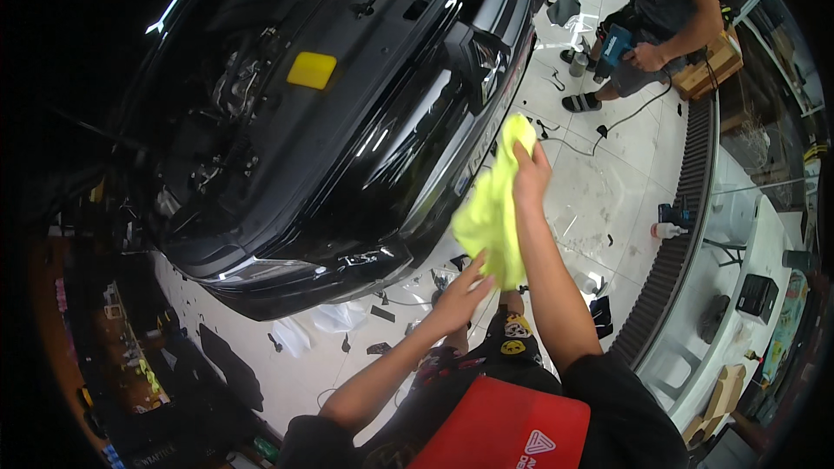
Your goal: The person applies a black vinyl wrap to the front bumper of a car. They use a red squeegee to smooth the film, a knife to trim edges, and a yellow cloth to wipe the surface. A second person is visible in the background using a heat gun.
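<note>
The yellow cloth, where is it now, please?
In the head view, right of centre, the cloth is in the right hand, beside the black car.

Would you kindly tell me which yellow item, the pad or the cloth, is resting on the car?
The pad, small and four-sided, lies on the black panel of the car; the crumpled yellow-green cloth is in the right hand instead.

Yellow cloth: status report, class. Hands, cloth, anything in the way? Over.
Right fingers gripping yellow cloth near its top; left fingers at its lower end. Cloth bunched. Possible obstacle: black car, to the left.
</note>
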`<state>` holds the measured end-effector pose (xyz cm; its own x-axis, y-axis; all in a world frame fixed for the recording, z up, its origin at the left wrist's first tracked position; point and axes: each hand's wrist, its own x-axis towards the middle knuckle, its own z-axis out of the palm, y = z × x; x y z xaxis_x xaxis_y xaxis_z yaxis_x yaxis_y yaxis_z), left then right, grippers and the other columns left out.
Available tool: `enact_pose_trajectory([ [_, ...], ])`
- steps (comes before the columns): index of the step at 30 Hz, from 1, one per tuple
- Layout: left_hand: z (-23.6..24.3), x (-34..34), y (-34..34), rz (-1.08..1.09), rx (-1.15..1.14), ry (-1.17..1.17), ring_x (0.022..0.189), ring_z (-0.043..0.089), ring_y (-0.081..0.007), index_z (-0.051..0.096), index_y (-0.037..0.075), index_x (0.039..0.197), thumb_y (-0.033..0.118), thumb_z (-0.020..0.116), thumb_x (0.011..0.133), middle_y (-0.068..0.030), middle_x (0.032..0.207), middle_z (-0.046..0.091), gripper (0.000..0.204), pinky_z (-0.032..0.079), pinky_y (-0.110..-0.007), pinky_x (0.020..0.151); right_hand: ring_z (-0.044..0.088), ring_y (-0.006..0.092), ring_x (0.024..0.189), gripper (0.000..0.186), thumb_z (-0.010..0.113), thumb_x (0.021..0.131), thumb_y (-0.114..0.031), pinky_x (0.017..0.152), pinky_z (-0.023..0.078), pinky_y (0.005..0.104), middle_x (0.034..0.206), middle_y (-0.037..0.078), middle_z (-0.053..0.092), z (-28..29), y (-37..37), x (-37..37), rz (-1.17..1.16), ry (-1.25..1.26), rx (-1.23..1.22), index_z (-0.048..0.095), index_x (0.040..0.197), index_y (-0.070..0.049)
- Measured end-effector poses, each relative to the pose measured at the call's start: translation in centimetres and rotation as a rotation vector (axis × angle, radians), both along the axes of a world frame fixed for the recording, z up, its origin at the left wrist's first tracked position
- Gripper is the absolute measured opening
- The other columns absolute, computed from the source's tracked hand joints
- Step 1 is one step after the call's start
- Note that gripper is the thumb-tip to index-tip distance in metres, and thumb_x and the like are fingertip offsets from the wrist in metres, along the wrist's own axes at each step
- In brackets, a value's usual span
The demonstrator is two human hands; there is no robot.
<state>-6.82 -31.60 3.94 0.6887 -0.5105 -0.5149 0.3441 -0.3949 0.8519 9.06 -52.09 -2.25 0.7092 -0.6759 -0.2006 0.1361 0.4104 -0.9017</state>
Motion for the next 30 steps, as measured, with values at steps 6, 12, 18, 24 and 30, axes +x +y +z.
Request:
enact_pose_trajectory([
  [6, 0.6, -6.4, 15.3, 0.141, 0.127, 0.087, 0.114, 0.065, -0.0204, 0.027, 0.005, 0.165, 0.013, 0.065, 0.103, -0.0171, 0.138, 0.063, 0.073, 0.055, -0.033, 0.096, 0.061, 0.0478, 0.114, 0.034, 0.064, 0.095, -0.012, 0.099, 0.048, 0.0483, 0.118, 0.028, 0.065, 0.1, 4.4, 12.9, -0.381, 0.126, -0.825, 0.062, 0.125, 0.006],
  [12, 2.8, -17.0, 29.0, 0.525, 0.256, 0.128, 0.107, 0.067, -0.0190, 0.039, 0.004, 0.158, 0.008, 0.064, 0.101, -0.0150, 0.132, 0.066, 0.062, 0.054, -0.032, 0.088, 0.058, 0.0461, 0.122, 0.040, 0.063, 0.095, -0.011, 0.103, 0.047, 0.0460, 0.126, 0.026, 0.062, 0.4, 16.2, 4.0, -0.133, 0.103, -0.854, 0.058, 0.131, 0.007],
  [18, 4.1, -18.5, 29.9, 0.526, 0.195, 0.169, 0.107, 0.067, -0.0199, 0.042, 0.004, 0.156, 0.009, 0.062, 0.103, -0.0138, 0.128, 0.067, 0.057, 0.053, -0.032, 0.091, 0.059, 0.0429, 0.105, 0.031, 0.062, 0.091, -0.008, 0.084, 0.045, 0.0537, 0.115, 0.020, 0.058, 3.6, 29.1, -7.2, 0.080, 0.219, -0.900, 0.058, 0.122, -0.001],
  [24, 4.9, -15.2, 29.8, 0.324, 0.139, 0.030, 0.108, 0.065, -0.0178, 0.047, 0.004, 0.152, 0.010, 0.063, 0.104, -0.0120, 0.129, 0.067, 0.051, 0.052, -0.033, 0.095, 0.058, 0.0305, 0.110, 0.034, 0.066, 0.083, -0.009, 0.088, 0.040, 0.0502, 0.119, 0.010, 0.060, 4.0, 32.8, -11.5, 0.340, 0.160, -1.338, 0.064, 0.118, -0.013],
  [30, 6.1, -10.9, 27.1, 0.085, 0.230, -0.112, 0.110, 0.065, -0.0175, 0.054, 0.006, 0.148, 0.017, 0.065, 0.103, -0.0109, 0.128, 0.069, 0.047, 0.053, -0.033, 0.094, 0.061, 0.0296, 0.116, 0.026, 0.070, 0.082, -0.019, 0.094, 0.046, 0.0507, 0.116, 0.008, 0.067, 4.9, 29.9, -12.1, 0.736, -0.113, -1.618, 0.073, 0.107, -0.013],
])
